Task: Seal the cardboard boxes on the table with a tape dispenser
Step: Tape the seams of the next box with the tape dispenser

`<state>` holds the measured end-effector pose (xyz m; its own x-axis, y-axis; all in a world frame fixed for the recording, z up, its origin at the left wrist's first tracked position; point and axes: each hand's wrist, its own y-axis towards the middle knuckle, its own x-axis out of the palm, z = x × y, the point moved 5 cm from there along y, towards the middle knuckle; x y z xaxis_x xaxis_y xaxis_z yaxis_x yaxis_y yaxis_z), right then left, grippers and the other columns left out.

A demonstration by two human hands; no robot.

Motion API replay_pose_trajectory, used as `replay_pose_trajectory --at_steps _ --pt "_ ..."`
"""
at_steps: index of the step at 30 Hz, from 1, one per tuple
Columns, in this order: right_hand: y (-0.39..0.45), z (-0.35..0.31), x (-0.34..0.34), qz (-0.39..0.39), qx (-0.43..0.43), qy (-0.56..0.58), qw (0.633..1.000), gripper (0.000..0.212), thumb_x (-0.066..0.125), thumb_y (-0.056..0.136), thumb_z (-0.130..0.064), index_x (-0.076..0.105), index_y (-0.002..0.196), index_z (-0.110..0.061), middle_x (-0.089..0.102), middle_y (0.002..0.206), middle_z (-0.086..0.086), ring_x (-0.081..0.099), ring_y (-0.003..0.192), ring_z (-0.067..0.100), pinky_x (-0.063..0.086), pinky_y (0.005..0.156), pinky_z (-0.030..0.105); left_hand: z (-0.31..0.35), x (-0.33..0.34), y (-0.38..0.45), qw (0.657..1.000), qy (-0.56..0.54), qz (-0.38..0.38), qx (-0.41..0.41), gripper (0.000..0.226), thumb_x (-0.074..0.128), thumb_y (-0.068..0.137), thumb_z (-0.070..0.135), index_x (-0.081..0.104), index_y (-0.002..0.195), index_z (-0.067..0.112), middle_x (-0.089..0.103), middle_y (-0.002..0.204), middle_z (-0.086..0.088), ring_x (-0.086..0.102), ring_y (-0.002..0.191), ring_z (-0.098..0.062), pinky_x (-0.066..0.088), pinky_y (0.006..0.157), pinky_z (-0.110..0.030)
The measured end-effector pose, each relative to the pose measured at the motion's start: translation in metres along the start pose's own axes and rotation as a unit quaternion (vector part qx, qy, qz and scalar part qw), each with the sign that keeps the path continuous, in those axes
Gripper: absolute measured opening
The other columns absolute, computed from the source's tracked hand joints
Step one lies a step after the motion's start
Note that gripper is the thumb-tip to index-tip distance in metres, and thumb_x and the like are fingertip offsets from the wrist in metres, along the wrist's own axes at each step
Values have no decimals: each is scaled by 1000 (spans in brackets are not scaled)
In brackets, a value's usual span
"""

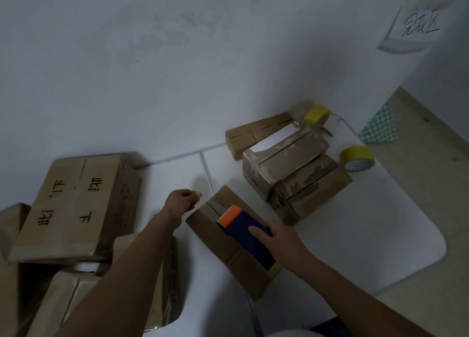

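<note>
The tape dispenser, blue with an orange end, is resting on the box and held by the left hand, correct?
Not quite. The head view shows the right hand holding the tape dispenser on the box. The left hand is curled beside the box's far corner.

Perhaps packing room: cardboard boxes (291, 164).

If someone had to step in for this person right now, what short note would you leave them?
Right hand grips the blue and orange tape dispenser, which lies on the box being sealed.
Left hand is curled beside that box's far corner; whether it pinches tape is unclear.
Three boxes are grouped at the table's far right, with two yellow tape rolls nearby.
More boxes are piled on the left.
Left to do: finish this box's seam; which others are sealed is unclear.
</note>
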<state>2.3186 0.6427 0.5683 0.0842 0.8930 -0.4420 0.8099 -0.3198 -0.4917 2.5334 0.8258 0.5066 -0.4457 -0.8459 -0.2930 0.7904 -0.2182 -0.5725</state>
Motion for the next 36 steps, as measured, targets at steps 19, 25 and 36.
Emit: replay_pose_trajectory --at_steps 19,25,36 --pt "12 0 10 15 14 -24 999 50 52 92 -52 58 97 -3 64 91 10 62 78 21 46 62 27 -24 16 10 996 50 -61 -30 14 59 98 19 70 102 11 70 108 -17 64 90 -24 54 80 -36" --pt "12 -2 9 21 10 -43 999 52 51 93 -53 58 98 -2 64 94 12 62 78 21 48 66 31 -17 12 11 975 201 -88 -43 40 61 97 25 53 136 17 51 140 -16 55 119 -30 49 94 -36" --pt "17 1 12 16 20 -43 999 51 52 92 -54 57 93 -3 62 88 10 57 71 16 41 59 25 -4 25 -25 937 323 10 136 44 38 106 38 71 100 10 72 97 -12 66 94 -29 47 76 -29"
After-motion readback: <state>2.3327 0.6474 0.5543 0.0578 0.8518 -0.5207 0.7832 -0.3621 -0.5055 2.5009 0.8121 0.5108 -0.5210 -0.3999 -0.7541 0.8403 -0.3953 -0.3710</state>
